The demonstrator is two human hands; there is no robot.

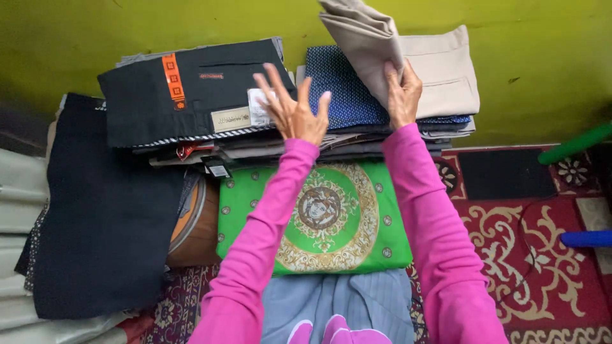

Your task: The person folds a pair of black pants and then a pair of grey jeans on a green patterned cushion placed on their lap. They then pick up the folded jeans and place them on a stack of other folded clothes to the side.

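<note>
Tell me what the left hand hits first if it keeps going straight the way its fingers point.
Probably the black folded trousers on the left stack: the open left hand points up and forward at their white tags. Depth is unclear; it may hover above them.

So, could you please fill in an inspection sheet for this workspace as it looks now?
Surface: red patterned carpet, partly covered by cloth.
Job's things: beige trousers, folded, lifted over the right stack; more beige trousers and a blue dotted cloth lie under them.
Clutter: black trousers on the left stack; green patterned cloth; dark cloth; wooden drum, half hidden.
Grippers: right hand grips the beige trousers; left hand open, fingers spread, above the stacks.
Cables: thin dark cable across the carpet.
Surroundings: yellow-green wall; green pole; blue bar.
</note>
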